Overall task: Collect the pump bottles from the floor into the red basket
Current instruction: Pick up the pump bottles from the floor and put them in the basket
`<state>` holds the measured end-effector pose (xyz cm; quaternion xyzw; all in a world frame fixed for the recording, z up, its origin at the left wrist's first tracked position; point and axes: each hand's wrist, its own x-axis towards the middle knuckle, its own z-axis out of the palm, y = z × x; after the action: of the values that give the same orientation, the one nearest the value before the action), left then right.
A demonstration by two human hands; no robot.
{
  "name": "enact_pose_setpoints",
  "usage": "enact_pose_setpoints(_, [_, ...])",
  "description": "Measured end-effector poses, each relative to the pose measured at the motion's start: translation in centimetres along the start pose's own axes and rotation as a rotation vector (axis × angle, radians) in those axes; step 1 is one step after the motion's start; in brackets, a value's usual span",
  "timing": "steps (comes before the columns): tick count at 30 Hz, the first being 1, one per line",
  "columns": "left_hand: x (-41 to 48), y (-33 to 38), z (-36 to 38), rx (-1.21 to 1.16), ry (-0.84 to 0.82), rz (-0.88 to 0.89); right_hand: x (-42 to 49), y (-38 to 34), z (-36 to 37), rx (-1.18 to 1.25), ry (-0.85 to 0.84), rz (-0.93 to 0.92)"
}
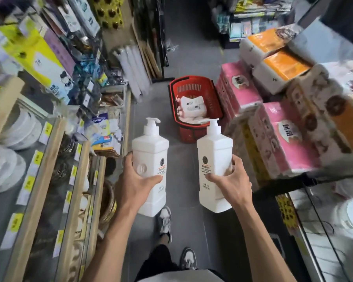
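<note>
Nearest the camera, the left hand [134, 185] grasps one white pump bottle [151, 159] upright, and the right hand [231, 185] grasps a second pump bottle [213, 159] beside it, both held above the grey floor [183, 180]. Farther down the aisle, the red basket [196, 108] sits on the floor holding white packets [192, 107], just beside pink tissue packs [238, 92].

Label print on white square plastic pump bottle [214, 147] unreadably small, its pump head hiding near rim of red slatted plastic basket [194, 88] at twelve o'clock
</note>
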<state>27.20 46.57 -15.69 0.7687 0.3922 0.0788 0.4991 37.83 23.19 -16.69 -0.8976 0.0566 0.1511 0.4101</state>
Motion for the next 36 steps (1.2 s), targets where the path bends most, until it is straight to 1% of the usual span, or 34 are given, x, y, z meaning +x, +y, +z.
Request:
enact_pose_setpoints(3, [5.1, 1.1, 0.5, -0.012, -0.020, -0.020, 3.9, -2.3, 1.1, -0.027, 0.007, 0.017])
enact_pose_setpoints(7, [12.4, 3.0, 0.6, 0.029, -0.060, -0.027, 9.0, -6.3, 2.7, -0.037, 0.032, 0.067])
enact_pose_setpoints(13, [23.2, 7.7, 1.0, 0.092, -0.087, -0.020, 17.0, -12.9, 5.3, 0.033, 0.026, 0.116])
enact_pose_setpoints(18, [30.7, 11.5, 2.6, 0.126, -0.111, 0.006, 23.7, -16.5, 7.0, 0.123, 0.026, 0.154])
enact_pose_setpoints(23, [37.5, 15.3, 6.1, 0.169, -0.154, 0.043, 31.0, -17.6, 7.2, 0.176, 0.033, 0.193])
enact_pose_setpoints(30, [45.1, 21.7, 12.0, 0.233, -0.216, 0.072, 41.4, -18.8, 5.5, 0.216, 0.057, 0.228])
enact_pose_setpoints(36, [51.0, 26.7, 17.3, 0.331, -0.276, 0.117, 47.8, -19.2, 3.6, 0.284, 0.112, 0.284])
